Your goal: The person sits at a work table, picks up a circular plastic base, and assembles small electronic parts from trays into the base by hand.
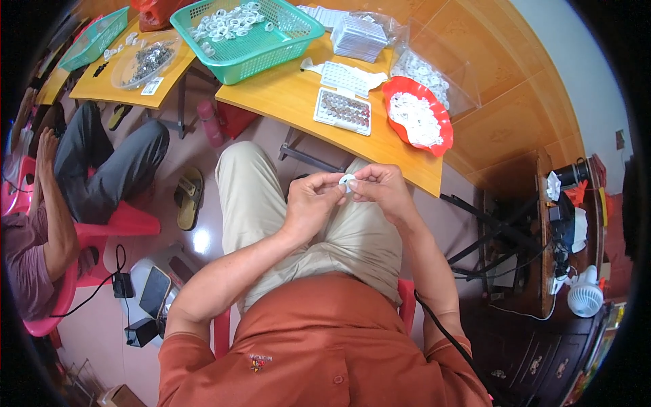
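Above my lap, both hands meet on a small white round plastic part (348, 179) with a dark spot near its middle. My left hand (312, 201) pinches it from the left with thumb and fingertips. From the other side, my right hand (385, 192) grips the same part between thumb and fingers. Beyond them on the yellow table (271, 99) lies a white tray (342, 112) filled with small round metallic pieces. Behind it sits a white blister tray (346, 78). A red scalloped dish (444, 136) heaped with small white parts stands to the right.
A green basket (244, 57) of white ring-shaped parts stands at the table's far left. Stacked trays (359, 37) and a clear container of white parts (420, 74) are at the back. Left, a co-worker (61, 203) sits by another table (129, 95). A small fan (584, 295) is at right.
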`<state>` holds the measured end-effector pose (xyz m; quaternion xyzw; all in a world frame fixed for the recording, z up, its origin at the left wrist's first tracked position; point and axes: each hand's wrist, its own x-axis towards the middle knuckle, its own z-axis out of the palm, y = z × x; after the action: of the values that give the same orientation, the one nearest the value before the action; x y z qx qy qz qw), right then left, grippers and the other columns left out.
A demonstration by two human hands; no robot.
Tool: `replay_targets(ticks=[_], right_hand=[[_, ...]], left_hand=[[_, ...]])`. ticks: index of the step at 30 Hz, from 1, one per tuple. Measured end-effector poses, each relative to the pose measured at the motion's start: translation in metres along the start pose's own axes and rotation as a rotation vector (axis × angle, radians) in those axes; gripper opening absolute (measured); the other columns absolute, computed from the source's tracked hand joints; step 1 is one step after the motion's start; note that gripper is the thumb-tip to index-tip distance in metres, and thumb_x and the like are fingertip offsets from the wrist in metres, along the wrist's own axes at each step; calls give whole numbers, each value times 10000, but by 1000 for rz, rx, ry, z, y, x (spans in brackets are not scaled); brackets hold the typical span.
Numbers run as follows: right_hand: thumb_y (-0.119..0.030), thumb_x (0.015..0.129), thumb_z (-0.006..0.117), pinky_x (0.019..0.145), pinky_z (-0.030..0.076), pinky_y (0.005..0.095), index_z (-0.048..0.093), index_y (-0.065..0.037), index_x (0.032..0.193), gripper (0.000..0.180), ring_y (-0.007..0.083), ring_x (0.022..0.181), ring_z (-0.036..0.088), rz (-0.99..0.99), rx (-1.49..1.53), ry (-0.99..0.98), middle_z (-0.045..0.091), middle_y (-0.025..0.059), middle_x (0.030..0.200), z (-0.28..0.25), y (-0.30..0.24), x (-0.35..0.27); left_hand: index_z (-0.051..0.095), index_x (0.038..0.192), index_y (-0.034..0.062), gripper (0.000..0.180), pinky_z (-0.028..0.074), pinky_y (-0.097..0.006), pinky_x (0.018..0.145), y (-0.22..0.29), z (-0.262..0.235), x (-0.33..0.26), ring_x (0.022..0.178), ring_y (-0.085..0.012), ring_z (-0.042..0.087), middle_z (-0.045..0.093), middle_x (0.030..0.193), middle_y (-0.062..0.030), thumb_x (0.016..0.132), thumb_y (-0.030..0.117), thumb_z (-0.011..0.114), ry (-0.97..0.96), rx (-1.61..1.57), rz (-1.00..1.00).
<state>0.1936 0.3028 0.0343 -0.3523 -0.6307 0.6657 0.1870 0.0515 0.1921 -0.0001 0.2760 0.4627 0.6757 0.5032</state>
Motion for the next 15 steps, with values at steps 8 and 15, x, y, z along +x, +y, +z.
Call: replay_targets(ticks=[8,15], right_hand=[[-134,886,682,622,520,214,671,23,994,191,71,683,621,-28,-18,2,675,38,828,0,7,-1],[-115,886,685,643,544,230,657,25,1015,192,87,687,635,-31,-156,9,677,51,837,-17,-2,5]], left_hand=[[666,1089,-48,226,495,-209,670,3,-1,-1,729,-65,602,687,880,-43,887,47,633,5,-68,-69],[606,1159,-90,310,506,-218,695,3,1,0,750,-85,612,679,946,-81,890,63,639,39,-75,-91]])
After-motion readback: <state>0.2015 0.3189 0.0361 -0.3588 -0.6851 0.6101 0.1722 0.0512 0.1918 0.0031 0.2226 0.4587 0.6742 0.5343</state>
